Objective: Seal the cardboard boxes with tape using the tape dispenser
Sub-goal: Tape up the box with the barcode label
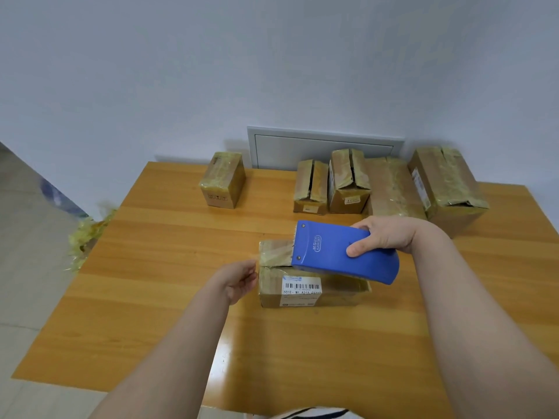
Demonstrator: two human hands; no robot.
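The right hand (384, 235) grips the blue tape dispenser (338, 252), fingers (358, 247) curled over its top, and holds it tilted on the cardboard box (302, 287) at the middle of the bench (181, 297). Its toothed end sits over the box's taped top. The left hand (239, 281) is at the box's left end with its fingers loosely bent; whether they pinch tape or only touch the cardboard I cannot tell. One taped box (223, 179) stands at the back, with four more boxes (390, 189) in a row to its right.
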